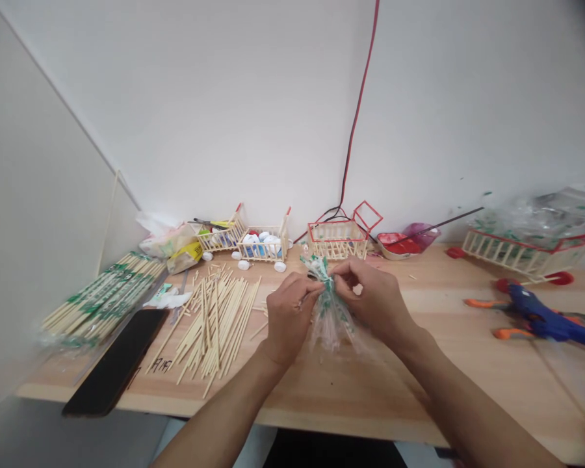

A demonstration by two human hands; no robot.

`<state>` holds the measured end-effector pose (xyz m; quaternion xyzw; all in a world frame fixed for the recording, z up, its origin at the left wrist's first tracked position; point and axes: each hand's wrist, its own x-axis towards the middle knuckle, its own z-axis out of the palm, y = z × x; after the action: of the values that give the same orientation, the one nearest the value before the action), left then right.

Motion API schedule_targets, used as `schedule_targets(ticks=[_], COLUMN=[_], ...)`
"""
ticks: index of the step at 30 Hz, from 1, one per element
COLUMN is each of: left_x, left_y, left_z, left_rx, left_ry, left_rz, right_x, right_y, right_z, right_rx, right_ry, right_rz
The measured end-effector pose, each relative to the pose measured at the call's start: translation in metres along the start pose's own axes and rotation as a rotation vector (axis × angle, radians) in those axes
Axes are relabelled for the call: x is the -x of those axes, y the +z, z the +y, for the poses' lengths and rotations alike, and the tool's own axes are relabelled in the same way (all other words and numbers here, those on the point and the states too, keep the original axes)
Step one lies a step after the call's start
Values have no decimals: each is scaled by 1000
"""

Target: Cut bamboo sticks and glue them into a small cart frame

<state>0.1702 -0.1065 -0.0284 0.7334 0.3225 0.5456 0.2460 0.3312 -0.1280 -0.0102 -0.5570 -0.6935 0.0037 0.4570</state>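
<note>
A bunched clear plastic wrapper [332, 325] with green print stands over the table in front of me, gathered tight near its top. My left hand [292, 309] pinches the gathered neck from the left. On the other side, my right hand [370, 292] grips the same neck between thumb and fingers. The wrapper's top end puffs out above the fingers, and its lower part flares down toward the wood. Left of my hands lies a loose heap of thin wooden sticks [214, 325].
Wrapped chopstick packs [104, 296] and a black phone-like slab [117, 361] lie left. Small stick carts [263, 246] and a red-rimmed cart [338, 240] line the wall. Right are a larger cart [521, 253] holding plastic, a blue-orange clamp [541, 315] and a red-filled dish [398, 246].
</note>
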Motion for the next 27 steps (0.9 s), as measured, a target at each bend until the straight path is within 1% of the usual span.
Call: schedule_targets(ticks=[3, 5, 6, 8, 11, 14, 17, 19, 22, 24, 27], left_x=[1, 1, 1, 0, -2, -3, -3, -2, -1, 0, 1], left_y=[2, 3, 4, 4, 3, 2, 2, 3, 4, 5, 5], left_z=[-1, 0, 0, 0, -1, -2, -2, -1, 0, 0, 1], left_rx=[13, 33, 47, 87, 186, 244, 242, 199, 62, -33, -123], left_ry=[-3, -21, -43, -98, -170, -202, -199, -197, -222, -226, -167], left_rz=[-26, -38, -44, -53, -59, -60, -61, -56, -81, -117, -169], right_x=[-1, -2, -3, -4, -6, -6, -5, -4, -4, -4, -4], right_y=[2, 1, 1, 1, 1, 2, 2, 0, -2, -2, -2], right_z=[5, 9, 10, 13, 17, 20, 19, 18, 16, 13, 10], right_rx=[67, 46, 3, -153, -404, -487, -533, -519, -390, -268, -104], right_ry=[16, 73, 109, 169, 197, 190, 200, 201, 172, 122, 23], right_rz=[67, 58, 37, -34, -165, -239, -257, -236, -148, -88, -29])
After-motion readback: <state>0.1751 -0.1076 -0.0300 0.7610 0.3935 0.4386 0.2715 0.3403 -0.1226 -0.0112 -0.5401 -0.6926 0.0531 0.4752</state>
